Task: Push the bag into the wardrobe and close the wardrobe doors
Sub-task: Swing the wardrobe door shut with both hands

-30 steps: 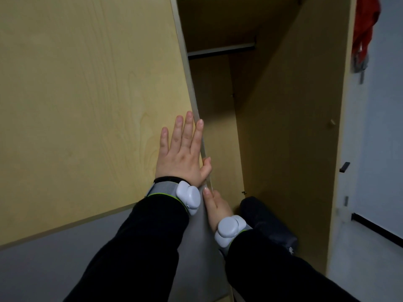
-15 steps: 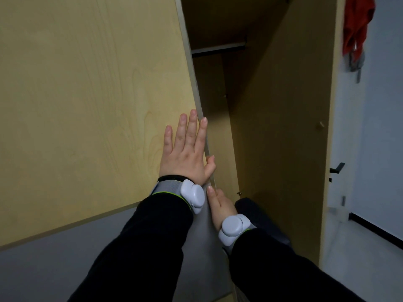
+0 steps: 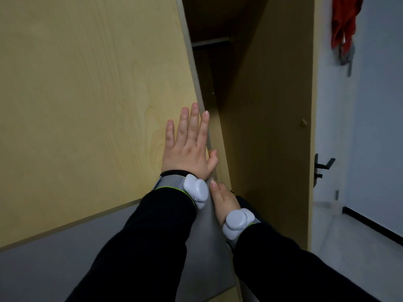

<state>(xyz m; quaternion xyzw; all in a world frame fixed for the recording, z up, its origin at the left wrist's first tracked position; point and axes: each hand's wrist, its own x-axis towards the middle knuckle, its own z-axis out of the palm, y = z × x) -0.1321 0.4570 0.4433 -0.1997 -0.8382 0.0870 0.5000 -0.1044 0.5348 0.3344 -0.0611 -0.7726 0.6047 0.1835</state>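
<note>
The wardrobe's left door (image 3: 87,105) is a pale wood panel with a grey lower part. My left hand (image 3: 187,147) lies flat on it, fingers spread, close to its right edge. Just below, my right hand (image 3: 224,200) holds that edge with the thumb on the front; its fingers are hidden behind the door. The right door (image 3: 272,138) stands ajar, with a small knob (image 3: 302,123) showing. A narrow dark gap remains between the doors. Only a sliver of the dark bag (image 3: 243,200) shows low in the gap, beside my right wrist.
A hanging rail (image 3: 209,41) crosses the wardrobe's dark inside. On the white wall to the right hangs a red garment (image 3: 344,22). A black handle (image 3: 322,166) sticks out beyond the right door. A black skirting line (image 3: 370,225) runs along the floor.
The gap between the doors has narrowed and the right door has swung left. Much less of the bag shows. Both hands keep their places on the left door.
</note>
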